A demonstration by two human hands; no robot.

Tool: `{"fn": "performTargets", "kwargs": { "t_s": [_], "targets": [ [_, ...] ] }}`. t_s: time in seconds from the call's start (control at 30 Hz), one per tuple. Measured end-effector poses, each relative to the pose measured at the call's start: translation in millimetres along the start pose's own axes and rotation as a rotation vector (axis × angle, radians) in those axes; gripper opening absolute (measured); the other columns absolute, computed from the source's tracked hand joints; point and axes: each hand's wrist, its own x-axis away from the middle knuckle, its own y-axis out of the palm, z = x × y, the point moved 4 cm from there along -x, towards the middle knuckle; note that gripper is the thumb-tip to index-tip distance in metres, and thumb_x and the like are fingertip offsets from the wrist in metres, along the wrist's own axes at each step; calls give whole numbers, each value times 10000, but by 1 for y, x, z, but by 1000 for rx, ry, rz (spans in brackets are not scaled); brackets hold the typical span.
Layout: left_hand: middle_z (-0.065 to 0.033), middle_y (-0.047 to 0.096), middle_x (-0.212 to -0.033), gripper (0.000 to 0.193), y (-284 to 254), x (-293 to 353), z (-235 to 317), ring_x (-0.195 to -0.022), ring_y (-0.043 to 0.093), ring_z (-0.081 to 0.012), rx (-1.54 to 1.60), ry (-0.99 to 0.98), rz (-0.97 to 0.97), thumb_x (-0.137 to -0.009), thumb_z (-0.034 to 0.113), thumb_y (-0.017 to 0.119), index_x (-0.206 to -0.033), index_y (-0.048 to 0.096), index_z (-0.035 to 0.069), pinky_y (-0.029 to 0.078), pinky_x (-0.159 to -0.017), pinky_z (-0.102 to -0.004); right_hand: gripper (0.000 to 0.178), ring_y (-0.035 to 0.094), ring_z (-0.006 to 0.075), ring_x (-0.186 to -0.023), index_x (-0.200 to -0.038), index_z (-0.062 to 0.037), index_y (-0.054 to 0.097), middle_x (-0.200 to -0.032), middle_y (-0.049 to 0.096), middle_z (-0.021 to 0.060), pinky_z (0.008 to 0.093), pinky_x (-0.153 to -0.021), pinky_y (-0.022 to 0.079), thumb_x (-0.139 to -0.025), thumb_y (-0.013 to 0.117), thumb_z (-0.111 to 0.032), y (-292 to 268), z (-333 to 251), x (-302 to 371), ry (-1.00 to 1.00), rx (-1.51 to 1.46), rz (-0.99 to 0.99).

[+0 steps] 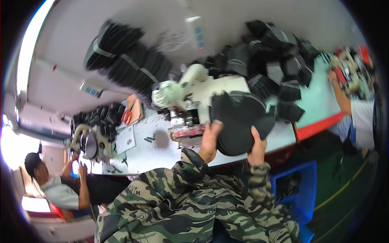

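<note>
My left hand (209,142) and my right hand (257,150) hold a black rounded fabric piece (238,121) between them, above the worktable. Both thumbs lie on its top face, and the other fingers are mostly hidden behind it. Whether it is one layer or several I cannot tell. Just left of the piece stands a cream sewing machine (168,95) with a metal working head. The piece covers part of the machine's cream base plate (231,84).
Bundles of black pieces (237,60) are piled behind the machine, with taller stacks (139,65) at the back left. Red-handled scissors (127,115) lie on the left. Below right stands a blue crate (308,190). One person (56,182) works at the left, another (360,121) at the right.
</note>
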Motion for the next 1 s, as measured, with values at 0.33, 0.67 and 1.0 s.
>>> {"fn": "performTargets", "kwargs": {
  "t_s": [0.33, 0.67, 1.0],
  "targets": [
    [-136, 569, -1172, 695, -44, 47, 112, -1053, 570, -207, -62, -351, -622, -783, 249, 716, -1328, 388, -32, 477, -907, -342, 658, 528, 216, -1147, -1390, 0, 348, -1283, 519, 136, 368, -937, 451, -932, 479, -454, 22, -73, 47, 83, 347, -514],
    [-232, 631, -1016, 739, -103, 49, 104, -953, 625, -325, -1200, 61, -944, -816, 450, 632, -1276, 389, -75, 527, -754, -380, 638, 515, 173, -1091, -1243, 41, 520, -1196, 585, 98, 322, -992, 394, -683, 797, -89, 118, 7, 75, 827, 1107, -1121],
    [-238, 633, -743, 396, -413, -151, 132, -759, 627, -423, -1375, 306, 379, -792, 165, 578, -1159, 526, 24, 494, -704, -499, 585, 554, 187, -1034, -1167, 26, 577, -1134, 612, 89, 343, -924, 436, -632, 809, -25, 127, -11, 105, 650, 989, -817]
  ]
}}
